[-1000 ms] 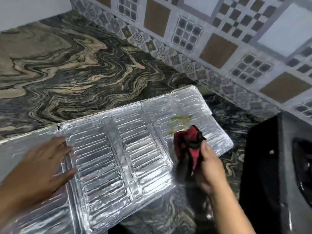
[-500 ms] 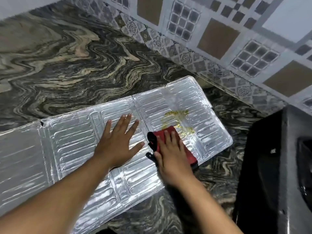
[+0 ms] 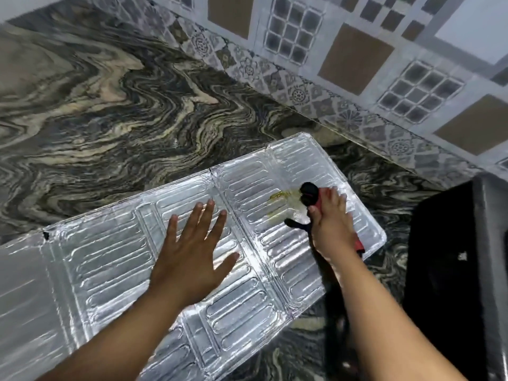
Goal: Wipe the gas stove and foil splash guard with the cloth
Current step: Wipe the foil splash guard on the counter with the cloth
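Note:
The foil splash guard (image 3: 110, 270) lies flat on the marbled counter, its embossed panels unfolded from left to right. A yellow greasy stain (image 3: 279, 198) marks the right panel. My right hand (image 3: 331, 224) presses a red and black cloth (image 3: 310, 192) onto the foil just right of the stain. My left hand (image 3: 192, 251) rests flat with fingers spread on the middle panel. The black gas stove (image 3: 445, 257) stands at the right edge, only partly in view.
The dark swirled stone counter (image 3: 110, 119) stretches to the left and back. A patterned tiled wall (image 3: 357, 64) runs along the rear, close to the guard's far right corner. The stove's side stands a short gap from the guard's right end.
My right hand has pushed the cloth up and right across the stain, which looks smeared thinner. My left hand has shifted slightly on the middle panel and stays flat.

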